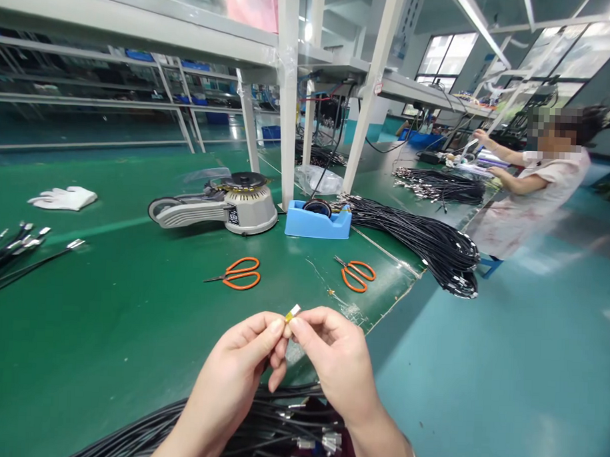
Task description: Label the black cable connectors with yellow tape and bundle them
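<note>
My left hand and my right hand meet in front of me, their fingertips pinching a small metal cable terminal wrapped in yellow tape. The terminal's lower end is hidden by my fingers, so I cannot tell whether a wire joins it. Just below my wrists lies a bundle of black cables with metal connectors. Two pairs of orange-handled scissors rest on the green workbench mat beyond my hands, out of reach of my fingertips.
Farther along the bench stand an automatic tape dispenser and a blue tape holder. A large black cable bundle lies to the right, white gloves to the left. A co-worker handles items at the far right.
</note>
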A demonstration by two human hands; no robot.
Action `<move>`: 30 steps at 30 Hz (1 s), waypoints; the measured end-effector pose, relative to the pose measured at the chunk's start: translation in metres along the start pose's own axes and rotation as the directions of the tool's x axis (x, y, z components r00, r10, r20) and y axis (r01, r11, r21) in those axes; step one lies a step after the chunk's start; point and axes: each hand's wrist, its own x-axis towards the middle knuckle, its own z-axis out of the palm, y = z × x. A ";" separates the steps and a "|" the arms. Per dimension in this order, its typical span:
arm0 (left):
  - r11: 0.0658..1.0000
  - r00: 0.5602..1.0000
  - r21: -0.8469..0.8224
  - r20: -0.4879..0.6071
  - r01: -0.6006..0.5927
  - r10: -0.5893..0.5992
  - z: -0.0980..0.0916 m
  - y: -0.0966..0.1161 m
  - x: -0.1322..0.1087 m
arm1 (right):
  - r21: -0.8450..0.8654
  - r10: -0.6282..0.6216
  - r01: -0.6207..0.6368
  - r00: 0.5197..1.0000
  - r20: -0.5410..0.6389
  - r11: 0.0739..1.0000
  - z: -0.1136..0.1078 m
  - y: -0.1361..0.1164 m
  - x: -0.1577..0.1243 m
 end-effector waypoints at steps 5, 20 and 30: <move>0.992 0.978 -0.043 0.175 0.119 -0.110 -0.009 0.001 0.002 | -0.047 -0.134 0.137 0.989 0.063 0.989 -0.012 0.008 0.004; 0.961 0.986 0.273 0.139 0.054 -0.095 -0.008 0.006 0.009 | 0.042 -0.105 0.096 0.917 0.386 0.994 -0.043 0.007 0.035; 0.710 0.992 0.697 0.129 -0.097 0.009 0.015 0.006 0.001 | -0.081 0.071 -0.048 0.949 0.307 0.996 -0.057 -0.003 0.020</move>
